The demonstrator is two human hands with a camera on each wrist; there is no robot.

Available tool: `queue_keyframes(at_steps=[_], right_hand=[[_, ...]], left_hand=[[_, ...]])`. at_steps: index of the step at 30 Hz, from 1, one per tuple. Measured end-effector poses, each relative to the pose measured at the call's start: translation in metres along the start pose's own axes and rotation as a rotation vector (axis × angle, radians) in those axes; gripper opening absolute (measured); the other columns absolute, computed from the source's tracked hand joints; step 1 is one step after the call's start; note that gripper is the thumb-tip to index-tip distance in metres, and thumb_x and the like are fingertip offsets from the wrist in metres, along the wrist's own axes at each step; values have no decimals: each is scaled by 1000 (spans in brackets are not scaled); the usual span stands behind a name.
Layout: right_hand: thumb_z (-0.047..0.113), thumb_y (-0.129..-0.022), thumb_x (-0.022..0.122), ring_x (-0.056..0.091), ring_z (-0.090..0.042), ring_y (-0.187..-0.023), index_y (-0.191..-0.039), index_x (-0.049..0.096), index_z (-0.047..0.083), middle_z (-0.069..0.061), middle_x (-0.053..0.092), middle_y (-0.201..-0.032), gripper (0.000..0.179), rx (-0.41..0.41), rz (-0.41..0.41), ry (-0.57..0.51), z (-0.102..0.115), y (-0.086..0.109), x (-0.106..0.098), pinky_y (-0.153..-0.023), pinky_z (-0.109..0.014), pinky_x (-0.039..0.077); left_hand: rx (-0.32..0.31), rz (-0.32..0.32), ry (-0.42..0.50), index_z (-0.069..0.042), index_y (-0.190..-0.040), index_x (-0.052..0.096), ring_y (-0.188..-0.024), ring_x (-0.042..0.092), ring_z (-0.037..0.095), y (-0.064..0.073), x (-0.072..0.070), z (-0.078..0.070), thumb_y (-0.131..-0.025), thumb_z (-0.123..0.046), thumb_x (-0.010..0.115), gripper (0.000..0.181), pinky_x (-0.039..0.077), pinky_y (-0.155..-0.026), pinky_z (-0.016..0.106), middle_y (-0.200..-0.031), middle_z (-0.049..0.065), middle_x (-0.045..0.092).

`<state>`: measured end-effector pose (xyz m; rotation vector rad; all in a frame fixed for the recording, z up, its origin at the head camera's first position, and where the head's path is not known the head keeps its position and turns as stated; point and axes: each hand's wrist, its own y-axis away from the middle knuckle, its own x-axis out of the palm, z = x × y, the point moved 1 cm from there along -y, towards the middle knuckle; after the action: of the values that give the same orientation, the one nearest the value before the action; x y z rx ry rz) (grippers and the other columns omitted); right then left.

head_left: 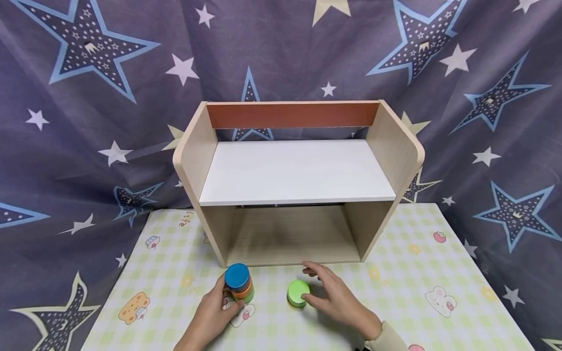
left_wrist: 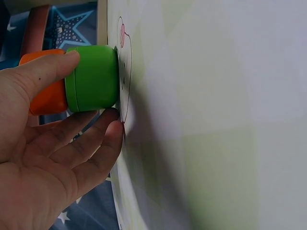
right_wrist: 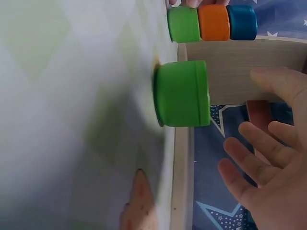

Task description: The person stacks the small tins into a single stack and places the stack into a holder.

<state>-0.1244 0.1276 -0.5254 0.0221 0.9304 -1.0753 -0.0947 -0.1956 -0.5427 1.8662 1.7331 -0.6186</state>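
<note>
A stack of small round tubs (head_left: 237, 277) stands on the checked tablecloth, blue on top, orange in the middle, green at the bottom. My left hand (head_left: 210, 312) holds this stack from its left side, thumb and fingers curved about it. In the left wrist view the thumb lies across the green tub (left_wrist: 96, 79) beside the orange tub (left_wrist: 50, 86). Another green tub (head_left: 298, 293) sits apart to the right of the stack. Beside it hovers my right hand (head_left: 335, 297), fingers spread and gripping nothing; the right wrist view shows space between this hand and the single green tub (right_wrist: 182, 93).
A wooden shelf unit (head_left: 296, 170) with a white upper board and a brown back rail stands behind the tubs. Its lower compartment (head_left: 294, 234) faces the hands. A dark star-patterned curtain (head_left: 149, 122) hangs behind and at both sides. The tablecloth (head_left: 395, 282) bears cartoon prints.
</note>
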Motion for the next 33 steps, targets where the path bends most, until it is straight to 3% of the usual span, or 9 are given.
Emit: queue_keyframes(at_steps=[6, 18, 33], right_hand=[[19, -87, 81, 59, -28, -114, -147, 43, 7, 0, 57, -133, 72, 19, 19, -27, -5, 5, 4, -92, -40, 53], [25, -87, 81, 53, -22, -122, -150, 40, 12, -9, 55, -138, 76, 126, 97, -46, -9, 10, 9, -97, -44, 50], [20, -88, 80, 51, -26, -128, -152, 36, 9, -12, 52, -142, 78, 129, 179, -70, -10, 11, 15, -105, -44, 44]], left_hand=[[-15, 10, 4, -7, -152, 36, -115, 62, 28, -1, -1, 0, -85, -16, 82, 82, 54, -91, 46, -126, 10, 64], [-11, 3, -7, -5, -150, 38, -114, 62, 30, -1, 0, 1, -84, -17, 83, 81, 53, -91, 47, -126, 11, 64], [2, 1, -4, -7, -149, 39, -115, 62, 29, 1, 0, -1, -84, -21, 84, 80, 51, -94, 51, -125, 10, 65]])
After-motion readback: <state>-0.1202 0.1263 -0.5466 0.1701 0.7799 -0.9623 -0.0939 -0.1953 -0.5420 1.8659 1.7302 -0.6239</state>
